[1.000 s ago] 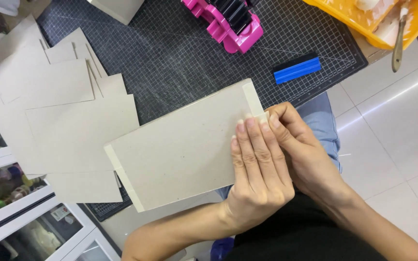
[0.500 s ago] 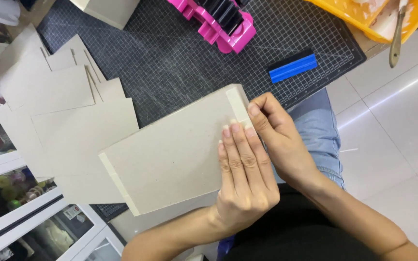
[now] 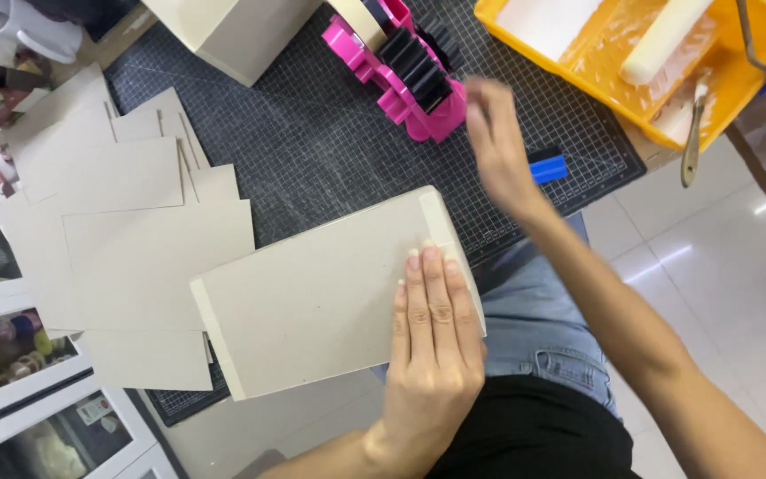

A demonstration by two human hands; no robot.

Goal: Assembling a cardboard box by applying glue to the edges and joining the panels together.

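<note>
The left hand (image 3: 432,341) lies flat, fingers together, pressing the grey cardboard panel (image 3: 321,293) at the frame's centre, on the dark cutting mat (image 3: 312,133) covering the surface. The right hand (image 3: 496,142), blurred and empty with fingers loosely open, hovers upper centre beside the blue scraper (image 3: 550,168) and pink tape dispenser (image 3: 405,75).

Bright, even light; glare on the floor tiles (image 3: 738,231) (right side). My right hand (image 3: 494,142) is motion-blurred; the rest is sharp.
</note>
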